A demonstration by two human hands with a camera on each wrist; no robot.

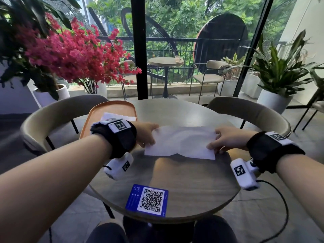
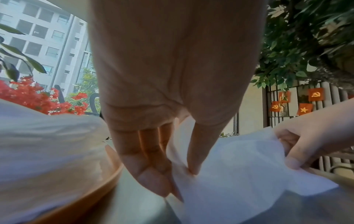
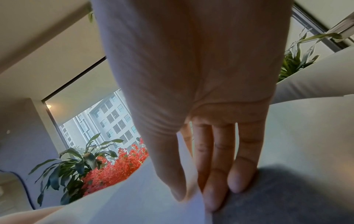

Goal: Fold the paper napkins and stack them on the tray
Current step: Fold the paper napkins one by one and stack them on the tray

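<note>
**While both hands pinch, the fold is half made**

Your left hand and right hand each pinch an end of the white paper napkin, held just above the round grey table. White napkins already lie on the orange tray; this one probably needs finishing and stacking.

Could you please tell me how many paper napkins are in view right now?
2: one napkin held over the table between both hands, one on the orange tray. More may lie beneath it.
</note>
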